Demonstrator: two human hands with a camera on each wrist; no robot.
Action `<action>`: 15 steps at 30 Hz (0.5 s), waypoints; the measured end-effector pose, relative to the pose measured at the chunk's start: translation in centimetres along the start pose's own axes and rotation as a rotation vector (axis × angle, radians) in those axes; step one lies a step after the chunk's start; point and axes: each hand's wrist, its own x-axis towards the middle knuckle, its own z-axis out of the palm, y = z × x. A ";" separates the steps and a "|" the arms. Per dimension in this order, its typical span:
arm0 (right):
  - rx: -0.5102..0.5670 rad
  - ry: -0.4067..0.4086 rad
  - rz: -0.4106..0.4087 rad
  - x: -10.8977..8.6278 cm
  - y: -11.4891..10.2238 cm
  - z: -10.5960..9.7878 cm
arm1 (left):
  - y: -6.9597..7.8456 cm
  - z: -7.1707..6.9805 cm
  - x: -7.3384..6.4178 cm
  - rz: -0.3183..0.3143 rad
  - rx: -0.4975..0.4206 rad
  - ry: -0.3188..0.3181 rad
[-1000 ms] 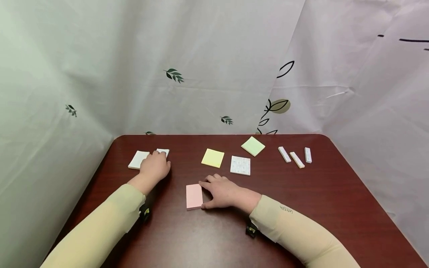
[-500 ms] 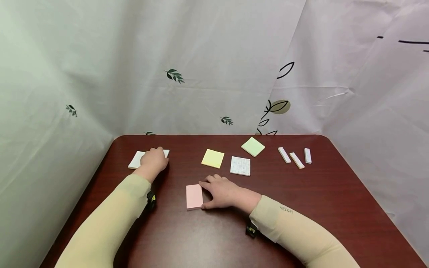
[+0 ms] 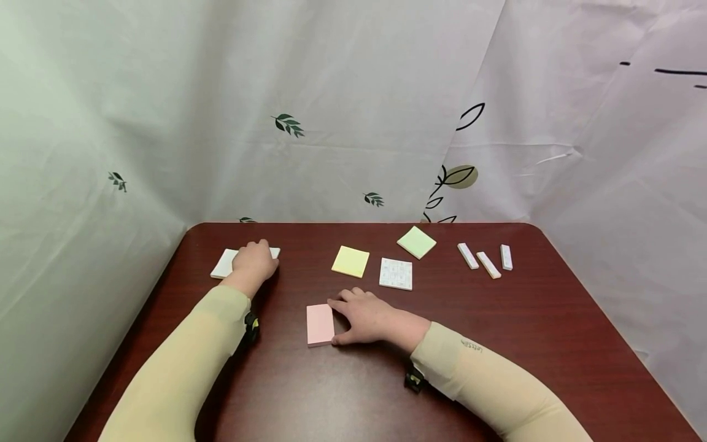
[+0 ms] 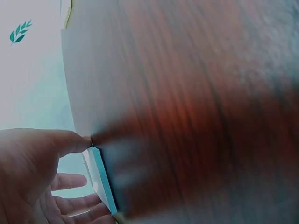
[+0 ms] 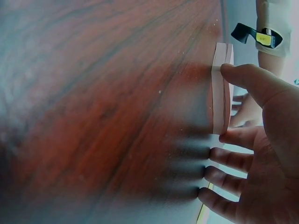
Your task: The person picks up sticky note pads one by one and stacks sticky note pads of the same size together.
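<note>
Pink pad (image 3: 320, 325): flat on the desk (image 3: 309, 399), about mid-width, long axis running from the person's side toward the far edge. Longer right side faces the right hand (image 3: 367, 316). That hand is the nearer one by far, lying directly right of the pad. Thumb touches the near right corner, index finger the far right corner; hand spread, nothing enclosed. Right wrist view agrees: the other three fingertips sit off the pad, down at the desk.

Left hand (image 3: 254, 264) well apart, farther out and to the left. Thumb and bent fingers bracket the right-hand white pad (image 3: 274, 252), apparently a pinch; firmness can't be judged. Outer white pad (image 3: 222, 265) shows just left of the same hand. Whether the two white pads touch: hidden by the hand.

Beyond the pink pad, slightly right: yellow pad (image 3: 350, 262), near but apart. Right of that, patterned pad (image 3: 396, 274), then green pad (image 3: 417, 242) behind it, turned cornerwise. Farthest right, three narrow strips (image 3: 467, 256), apart from one another.
</note>
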 end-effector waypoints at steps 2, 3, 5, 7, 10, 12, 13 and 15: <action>0.001 0.001 -0.001 0.0 0.0 0.0 | 0.0 -0.1 -0.1 0.001 -0.001 0.000; 0.001 0.003 -0.002 0.0 0.0 0.0 | 0.1 -0.1 -0.1 0.001 0.000 -0.001; -0.001 0.008 -0.004 0.0 0.0 0.0 | 0.2 -0.1 -0.3 0.000 -0.001 -0.002; -0.001 0.012 -0.005 0.0 0.0 0.0 | 0.2 -0.2 -0.5 0.000 -0.002 -0.008; 0.000 0.013 -0.003 0.0 0.1 0.0 | 0.3 -0.1 -0.8 0.004 0.003 -0.014; 0.002 0.011 -0.004 0.0 0.1 0.1 | 0.4 0.1 -1.0 0.007 0.008 -0.015; 0.003 0.011 -0.004 0.0 0.1 0.1 | 0.4 0.1 -1.2 0.008 0.009 -0.014; 0.006 0.011 -0.005 0.0 0.0 0.1 | 0.4 0.2 -1.5 0.011 0.013 -0.015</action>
